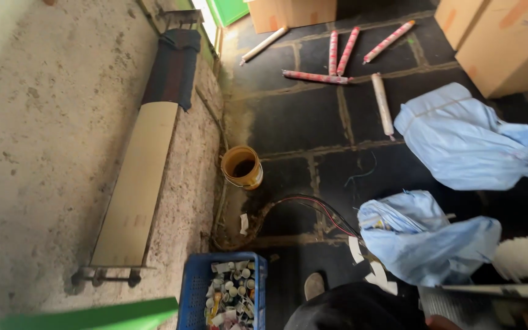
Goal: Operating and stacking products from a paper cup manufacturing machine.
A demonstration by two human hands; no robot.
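Neither of my hands shows clearly; only my dark-clothed leg [355, 308] and a shoe [314, 285] appear at the bottom edge. Beside the shoe on the dark tiled floor stands a blue plastic crate [189, 287] filled with several small spools and tubes. To the right lie two bundles in light blue plastic, one near my leg [426, 241] and a larger one further off [465, 140]. A stack of white ribbed sheets [527, 260] is at the right edge.
An orange bucket [242, 166] stands by the rough concrete wall [38, 140]. Red and black cables [316, 211] curl over the floor. Several red-and-white rolls [343, 52] lie at the far end near cardboard boxes [508, 43]. A long cream board [139, 183] rests along the wall.
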